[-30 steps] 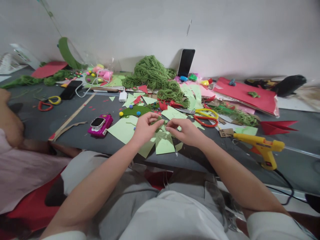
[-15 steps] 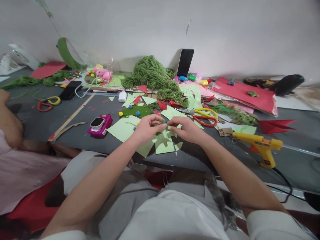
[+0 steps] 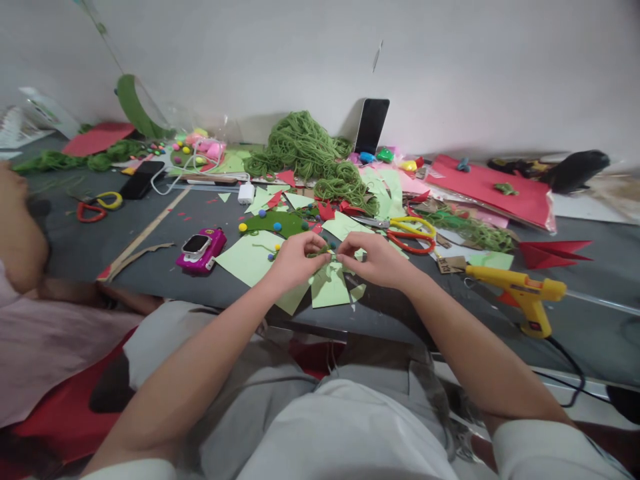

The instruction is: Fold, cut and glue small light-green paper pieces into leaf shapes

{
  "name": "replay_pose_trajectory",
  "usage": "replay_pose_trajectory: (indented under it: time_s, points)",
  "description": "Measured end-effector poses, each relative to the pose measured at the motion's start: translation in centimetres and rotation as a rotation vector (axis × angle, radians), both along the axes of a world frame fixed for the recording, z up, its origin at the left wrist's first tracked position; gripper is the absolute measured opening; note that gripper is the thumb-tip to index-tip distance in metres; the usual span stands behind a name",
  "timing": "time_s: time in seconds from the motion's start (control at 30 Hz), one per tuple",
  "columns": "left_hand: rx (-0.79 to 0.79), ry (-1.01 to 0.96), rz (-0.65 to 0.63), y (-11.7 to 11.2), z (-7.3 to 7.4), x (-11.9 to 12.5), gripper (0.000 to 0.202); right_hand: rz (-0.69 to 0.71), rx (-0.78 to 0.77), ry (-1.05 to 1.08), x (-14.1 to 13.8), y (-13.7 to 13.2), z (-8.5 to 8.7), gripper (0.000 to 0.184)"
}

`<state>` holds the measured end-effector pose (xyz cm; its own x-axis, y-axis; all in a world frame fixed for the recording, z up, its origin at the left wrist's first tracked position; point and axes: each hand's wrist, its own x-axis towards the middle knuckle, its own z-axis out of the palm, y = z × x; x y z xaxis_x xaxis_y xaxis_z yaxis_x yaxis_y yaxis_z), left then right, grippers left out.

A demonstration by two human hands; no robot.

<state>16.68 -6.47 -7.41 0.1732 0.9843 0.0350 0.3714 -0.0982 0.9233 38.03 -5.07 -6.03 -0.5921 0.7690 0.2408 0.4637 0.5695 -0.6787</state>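
My left hand point(image 3: 299, 259) is closed in a pinch on a small dark green piece point(image 3: 320, 252) that looks like yarn. Close beside it, my right hand point(image 3: 373, 259) is pinched too, its fingertips almost meeting those of the left; what they grip is too small to make out. Below the fingers lies a light green paper piece point(image 3: 330, 293) with their shadow on it. Another light green sheet point(image 3: 245, 257) lies to the left. Behind my left hand rests a green felt-like strip point(image 3: 290, 223) with coloured pompoms along it.
Scissors point(image 3: 413, 233) lie behind my right hand, and a yellow glue gun point(image 3: 525, 290) stands to the right. Left is a purple gadget point(image 3: 203, 252) with a watch. A yarn heap point(image 3: 303, 143) and a leaning phone point(image 3: 371, 127) are behind. Another person's arm point(image 3: 20, 227) is far left.
Both hands have shifted slightly, and the right fingertips have drawn a little away from the left. The green piece sits lower, more within my left fingers.
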Motion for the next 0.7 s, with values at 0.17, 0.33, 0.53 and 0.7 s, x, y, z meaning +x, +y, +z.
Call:
replay_pose_trajectory:
  time_s: [0.17, 0.33, 0.53, 0.7]
  points:
    - [0.016, -0.158, 0.131, -0.3, 0.4, 0.4, 0.024, -0.002, -0.01, 0.031, -0.5, -0.4, 0.1, 0.012]
    - [-0.048, -0.385, 0.154, -0.6, 0.9, 0.7, 0.036, -0.012, -0.019, 0.087, -0.7, -0.2, 0.1, 0.02]
    - [-0.118, -0.421, 0.104, -0.5, 1.0, 0.4, 0.041, 0.024, -0.072, 0.114, -0.2, 0.1, 0.4, 0.02]
    - [-0.141, -0.32, -0.026, -0.3, 0.9, -0.1, 0.038, 0.046, -0.055, 0.07, 0.3, 0.5, 0.1, 0.015]
